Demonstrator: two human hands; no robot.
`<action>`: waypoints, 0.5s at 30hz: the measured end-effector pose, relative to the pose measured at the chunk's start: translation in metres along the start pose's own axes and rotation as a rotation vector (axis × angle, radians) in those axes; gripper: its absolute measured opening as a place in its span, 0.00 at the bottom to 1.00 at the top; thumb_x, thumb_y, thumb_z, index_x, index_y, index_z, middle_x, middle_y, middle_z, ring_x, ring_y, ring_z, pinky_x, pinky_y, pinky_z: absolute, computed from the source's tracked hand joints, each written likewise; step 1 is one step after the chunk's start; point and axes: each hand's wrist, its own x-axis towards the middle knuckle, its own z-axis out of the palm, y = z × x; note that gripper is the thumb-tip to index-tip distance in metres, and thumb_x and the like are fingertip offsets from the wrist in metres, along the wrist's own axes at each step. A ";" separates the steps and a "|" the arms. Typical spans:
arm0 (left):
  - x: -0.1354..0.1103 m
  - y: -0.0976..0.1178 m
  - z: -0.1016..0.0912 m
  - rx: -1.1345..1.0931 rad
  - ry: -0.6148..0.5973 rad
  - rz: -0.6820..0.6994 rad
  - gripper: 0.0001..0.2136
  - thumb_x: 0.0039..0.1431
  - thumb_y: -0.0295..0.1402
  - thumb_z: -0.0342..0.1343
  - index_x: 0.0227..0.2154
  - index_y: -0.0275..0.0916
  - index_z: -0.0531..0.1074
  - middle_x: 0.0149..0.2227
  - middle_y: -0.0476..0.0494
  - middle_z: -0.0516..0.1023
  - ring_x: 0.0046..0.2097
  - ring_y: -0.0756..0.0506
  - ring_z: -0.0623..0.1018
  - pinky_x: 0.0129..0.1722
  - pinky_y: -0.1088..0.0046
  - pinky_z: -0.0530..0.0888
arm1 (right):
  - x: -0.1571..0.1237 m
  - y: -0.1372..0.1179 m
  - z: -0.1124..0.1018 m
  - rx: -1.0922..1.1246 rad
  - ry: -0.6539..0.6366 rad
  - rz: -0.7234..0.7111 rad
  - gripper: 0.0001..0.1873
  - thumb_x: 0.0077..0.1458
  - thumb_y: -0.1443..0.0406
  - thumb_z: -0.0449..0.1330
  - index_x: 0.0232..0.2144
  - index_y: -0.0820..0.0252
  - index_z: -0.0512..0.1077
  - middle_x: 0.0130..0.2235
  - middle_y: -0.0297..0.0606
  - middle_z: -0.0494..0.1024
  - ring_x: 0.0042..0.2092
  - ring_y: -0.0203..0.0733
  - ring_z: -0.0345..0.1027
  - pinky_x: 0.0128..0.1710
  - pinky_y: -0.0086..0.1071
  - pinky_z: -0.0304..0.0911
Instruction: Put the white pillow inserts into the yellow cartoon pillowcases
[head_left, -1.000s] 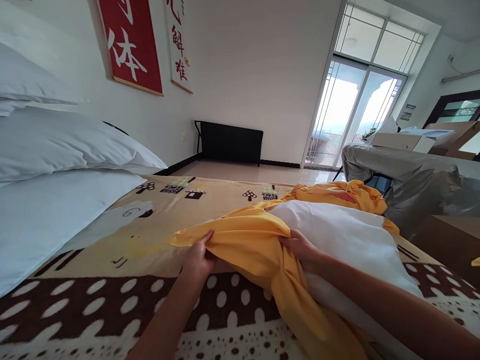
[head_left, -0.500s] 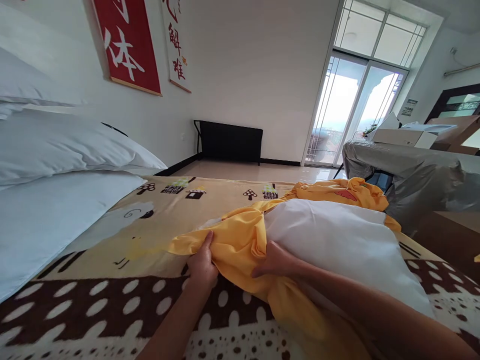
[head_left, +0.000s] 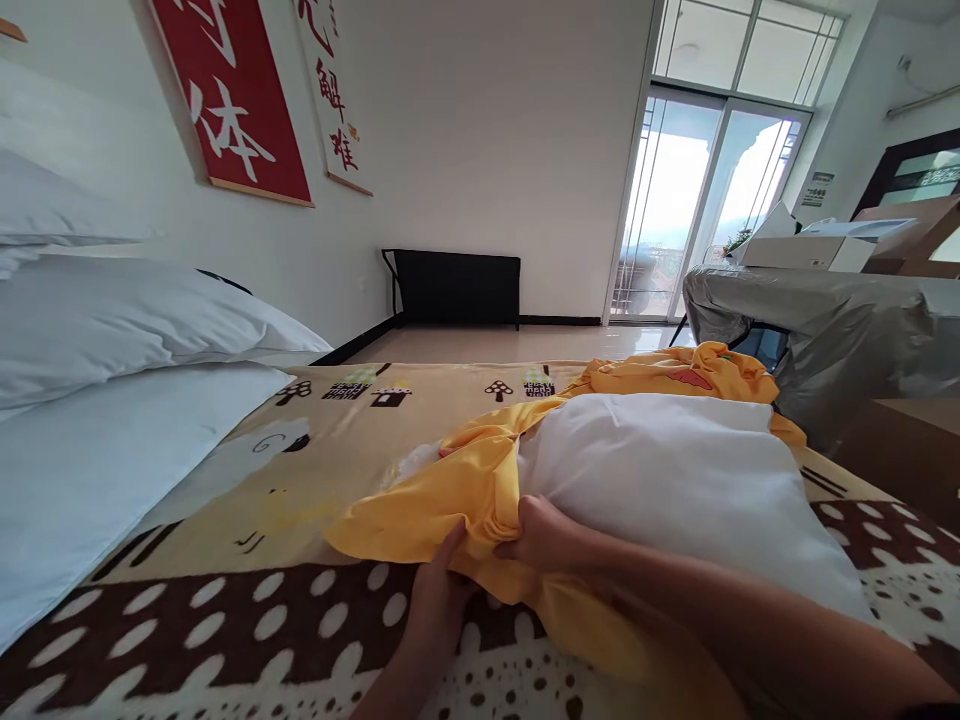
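Note:
A yellow pillowcase (head_left: 420, 500) lies bunched over the left end of a white pillow (head_left: 675, 480), both on a patterned blanket. My left hand (head_left: 442, 595) is closed on the lower edge of the pillowcase, thumb on top and the other fingers hidden beneath the cloth. Just to its right, my right hand (head_left: 544, 540) grips the gathered yellow opening against the pillow, its fingertips partly hidden in the folds. My right forearm lies across the front of the pillow. More yellow cloth with a red print (head_left: 682, 375) is heaped behind the pillow.
Several white pillows (head_left: 135, 310) are stacked at the left on the blanket (head_left: 225, 620). A table under grey plastic (head_left: 810, 310) stands at the right with boxes (head_left: 810, 250) on it. A black folded panel (head_left: 457, 288) leans against the far wall.
My left hand has moved right and nearer, away from the pillowcase's corner towards my right hand. The left corner now lies more spread out. My right hand has shifted slightly down.

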 end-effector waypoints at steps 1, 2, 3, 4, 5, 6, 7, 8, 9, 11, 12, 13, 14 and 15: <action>0.003 -0.001 0.000 -0.003 0.006 0.023 0.12 0.53 0.29 0.57 0.41 0.39 0.72 0.45 0.40 0.77 0.41 0.43 0.78 0.31 0.71 0.77 | 0.000 0.001 0.003 -0.004 -0.023 -0.024 0.11 0.43 0.68 0.62 0.34 0.64 0.74 0.36 0.40 0.77 0.35 0.40 0.67 0.31 0.27 0.62; 0.005 -0.001 0.000 -0.003 0.019 0.033 0.12 0.53 0.28 0.57 0.42 0.39 0.73 0.46 0.40 0.76 0.43 0.42 0.78 0.32 0.71 0.77 | 0.001 0.001 0.006 -0.001 -0.046 -0.057 0.11 0.45 0.69 0.60 0.35 0.63 0.73 0.37 0.39 0.76 0.35 0.39 0.67 0.31 0.27 0.61; 0.007 -0.001 -0.001 -0.004 0.026 0.037 0.12 0.52 0.27 0.58 0.42 0.39 0.73 0.46 0.40 0.76 0.45 0.42 0.77 0.33 0.72 0.78 | 0.001 0.002 0.008 0.013 -0.065 -0.098 0.12 0.46 0.69 0.59 0.37 0.63 0.73 0.37 0.39 0.76 0.36 0.38 0.67 0.33 0.26 0.61; 0.009 -0.001 -0.002 -0.015 0.026 0.039 0.12 0.52 0.26 0.58 0.42 0.39 0.73 0.46 0.40 0.77 0.46 0.42 0.77 0.34 0.72 0.78 | 0.001 0.003 0.010 0.030 -0.077 -0.121 0.13 0.47 0.70 0.58 0.38 0.62 0.73 0.38 0.38 0.76 0.37 0.37 0.67 0.34 0.26 0.61; 0.010 0.000 -0.003 -0.033 0.025 0.043 0.12 0.52 0.25 0.58 0.41 0.39 0.73 0.46 0.40 0.77 0.46 0.42 0.77 0.35 0.72 0.78 | 0.002 0.003 0.011 0.042 -0.078 -0.117 0.14 0.47 0.70 0.58 0.39 0.61 0.73 0.39 0.37 0.76 0.37 0.37 0.66 0.34 0.25 0.62; 0.009 0.000 -0.005 -0.054 0.026 0.048 0.12 0.53 0.25 0.58 0.41 0.39 0.73 0.46 0.40 0.77 0.47 0.42 0.77 0.36 0.73 0.78 | 0.002 0.002 0.011 0.047 -0.070 -0.093 0.14 0.48 0.70 0.58 0.39 0.61 0.73 0.38 0.37 0.76 0.37 0.37 0.66 0.34 0.25 0.62; 0.008 0.001 -0.006 -0.075 0.034 0.054 0.12 0.53 0.25 0.58 0.41 0.39 0.73 0.47 0.41 0.77 0.47 0.42 0.77 0.36 0.73 0.78 | 0.003 0.001 0.009 0.051 -0.059 -0.072 0.13 0.48 0.69 0.58 0.39 0.61 0.73 0.38 0.37 0.76 0.37 0.37 0.66 0.33 0.25 0.62; 0.007 0.001 -0.007 -0.092 0.044 0.059 0.12 0.53 0.25 0.57 0.41 0.39 0.73 0.47 0.42 0.76 0.47 0.43 0.76 0.37 0.73 0.78 | 0.004 -0.001 0.005 0.049 -0.053 -0.051 0.12 0.48 0.68 0.59 0.38 0.61 0.73 0.37 0.36 0.76 0.36 0.37 0.66 0.32 0.25 0.62; 0.005 0.002 -0.008 -0.100 0.050 0.060 0.12 0.53 0.25 0.57 0.42 0.39 0.73 0.47 0.42 0.76 0.47 0.43 0.76 0.37 0.74 0.78 | 0.005 -0.003 0.000 0.041 -0.053 -0.031 0.11 0.47 0.66 0.60 0.37 0.61 0.73 0.36 0.36 0.75 0.35 0.37 0.66 0.32 0.26 0.62; 0.000 0.004 -0.008 -0.098 0.053 0.068 0.12 0.53 0.26 0.58 0.42 0.39 0.73 0.48 0.41 0.76 0.48 0.43 0.76 0.37 0.74 0.79 | 0.007 -0.009 -0.014 0.030 -0.069 0.013 0.10 0.45 0.64 0.63 0.33 0.62 0.74 0.34 0.35 0.75 0.34 0.37 0.65 0.31 0.26 0.62; -0.003 0.005 -0.007 -0.096 0.054 0.077 0.13 0.53 0.26 0.59 0.43 0.39 0.73 0.48 0.41 0.76 0.48 0.43 0.76 0.38 0.74 0.79 | 0.007 -0.013 -0.022 0.040 -0.070 0.046 0.10 0.44 0.64 0.64 0.32 0.63 0.73 0.33 0.35 0.75 0.34 0.37 0.65 0.30 0.26 0.63; -0.006 0.007 -0.006 -0.097 0.058 0.090 0.15 0.52 0.26 0.59 0.44 0.39 0.72 0.48 0.40 0.76 0.48 0.43 0.76 0.38 0.73 0.79 | 0.007 -0.016 -0.028 0.071 -0.063 0.087 0.11 0.44 0.64 0.65 0.31 0.64 0.73 0.33 0.36 0.75 0.34 0.38 0.66 0.30 0.26 0.63; -0.009 0.008 -0.004 -0.104 0.061 0.102 0.16 0.52 0.26 0.60 0.46 0.39 0.72 0.48 0.40 0.76 0.48 0.43 0.76 0.39 0.72 0.79 | 0.005 -0.019 -0.034 0.133 -0.045 0.131 0.11 0.43 0.63 0.65 0.31 0.64 0.73 0.33 0.37 0.75 0.34 0.38 0.67 0.30 0.27 0.64; -0.012 0.010 -0.003 -0.113 0.063 0.112 0.17 0.52 0.26 0.60 0.47 0.39 0.71 0.48 0.40 0.76 0.48 0.43 0.76 0.40 0.72 0.78 | 0.003 -0.022 -0.038 0.219 -0.025 0.170 0.12 0.43 0.63 0.65 0.32 0.65 0.73 0.34 0.37 0.76 0.35 0.39 0.68 0.30 0.27 0.65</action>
